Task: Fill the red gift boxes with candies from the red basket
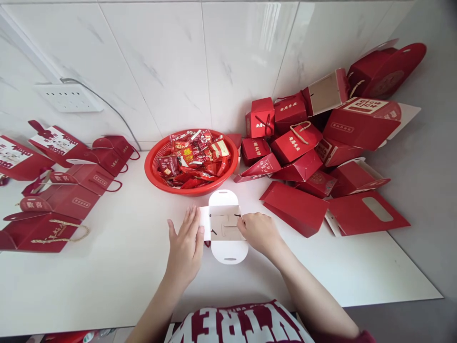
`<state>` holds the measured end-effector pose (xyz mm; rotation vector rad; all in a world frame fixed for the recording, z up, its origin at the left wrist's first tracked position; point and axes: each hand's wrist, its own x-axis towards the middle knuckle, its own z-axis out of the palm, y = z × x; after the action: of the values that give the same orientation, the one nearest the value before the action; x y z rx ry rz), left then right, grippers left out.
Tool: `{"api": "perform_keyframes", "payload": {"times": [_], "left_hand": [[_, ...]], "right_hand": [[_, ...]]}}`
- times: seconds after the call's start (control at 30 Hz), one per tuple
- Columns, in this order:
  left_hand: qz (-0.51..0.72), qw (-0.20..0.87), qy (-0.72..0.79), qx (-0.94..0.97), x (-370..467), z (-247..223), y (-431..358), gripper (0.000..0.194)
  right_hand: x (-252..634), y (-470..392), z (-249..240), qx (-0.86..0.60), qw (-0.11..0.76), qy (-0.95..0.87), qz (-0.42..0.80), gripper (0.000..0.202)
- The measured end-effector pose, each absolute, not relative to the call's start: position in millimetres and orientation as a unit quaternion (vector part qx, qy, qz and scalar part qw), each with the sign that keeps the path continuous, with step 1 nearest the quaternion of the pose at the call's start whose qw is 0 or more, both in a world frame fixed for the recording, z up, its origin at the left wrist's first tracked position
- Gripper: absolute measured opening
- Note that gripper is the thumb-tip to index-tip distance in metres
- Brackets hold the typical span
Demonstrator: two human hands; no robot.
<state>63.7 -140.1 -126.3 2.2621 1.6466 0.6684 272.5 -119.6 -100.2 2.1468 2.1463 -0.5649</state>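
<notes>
An opened gift box (229, 252), white inside with rounded slotted flaps spread front and back, stands on the table in front of me. Dark cord ends show on its inner walls. My left hand (185, 243) lies with fingers stretched along the box's left side flap, the thumb held apart. At the right wall, my right hand (260, 231) has its fingers curled over the edge, gripping the box there; its fingertips are partly hidden. Just behind the box sits a red plastic basket (152, 174) heaped with wrapped snacks (194, 159).
Red boxes (296, 205) lie piled at the right against the wall, some upright, some tipped. More red gift boxes (64, 200) with cord handles stand in rows at the left. A socket panel (69, 98) with a grey cable (107, 102) is on the tiled wall.
</notes>
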Motion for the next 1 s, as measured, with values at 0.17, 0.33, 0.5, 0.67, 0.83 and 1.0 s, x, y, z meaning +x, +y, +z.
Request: {"api": "perform_keyframes", "payload": {"times": [0.17,0.33,0.5,0.67,0.83,1.0], "left_hand": [[0.158,0.296,0.538,0.774,70,-139,-143,0.085],[0.174,0.312,0.513,0.780,73,-155,-138,0.094],[0.168,0.216,0.538,0.797,62,-145,-128,0.109],[0.145,0.092,0.491,0.854,66,-110,-119,0.101],[0.114,0.117,0.371,0.914,76,-89,-107,0.028],[0.148,0.156,0.321,0.922,75,-99,-96,0.022]], "right_hand": [[271,-117,-101,0.687,0.026,0.701,-0.187,0.042],[273,-117,-101,0.692,0.020,0.699,-0.179,0.040],[275,-124,-97,0.716,-0.049,0.695,-0.050,0.029],[273,-106,-100,0.576,-0.136,0.806,0.028,0.035],[268,-81,-104,0.563,-0.098,0.820,-0.038,0.030],[267,-68,-111,0.583,-0.103,0.803,-0.075,0.012]]}}
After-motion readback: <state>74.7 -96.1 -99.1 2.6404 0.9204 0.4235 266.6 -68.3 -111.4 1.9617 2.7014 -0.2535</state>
